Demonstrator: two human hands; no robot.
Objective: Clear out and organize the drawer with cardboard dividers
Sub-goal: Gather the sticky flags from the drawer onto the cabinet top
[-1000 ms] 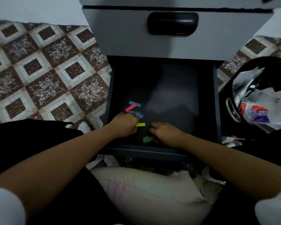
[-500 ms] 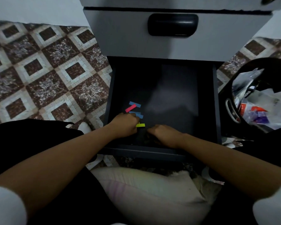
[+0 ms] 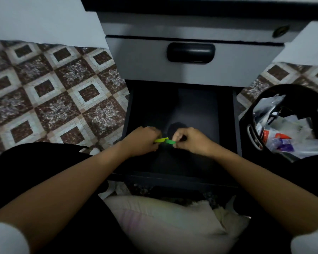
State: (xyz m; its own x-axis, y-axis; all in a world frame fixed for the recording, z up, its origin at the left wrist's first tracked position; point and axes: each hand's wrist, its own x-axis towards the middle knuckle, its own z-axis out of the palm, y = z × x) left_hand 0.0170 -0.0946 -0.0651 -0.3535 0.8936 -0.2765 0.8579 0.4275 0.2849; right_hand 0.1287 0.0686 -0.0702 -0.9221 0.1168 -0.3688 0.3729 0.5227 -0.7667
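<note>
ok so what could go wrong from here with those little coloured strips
1. The yellow strip and green strip are only pinched, one in the left hand and one in the right hand; either could slip into the dim drawer and be hard to spot.
2. The black basket to the right is heaped with bags, so strips tossed there may slide off.

I am looking down into the open dark drawer (image 3: 196,110), where both hands are working close together above its floor. The left hand (image 3: 143,142) is pinching a yellow strip (image 3: 162,139) and the right hand (image 3: 193,142) is pinching a green strip (image 3: 170,142); the strips are meeting between them. A black basket (image 3: 290,88) is sitting just right of the drawer, holding plastic packets (image 3: 283,136). A pale cushion (image 3: 163,217) is lying below the drawer front.
</note>
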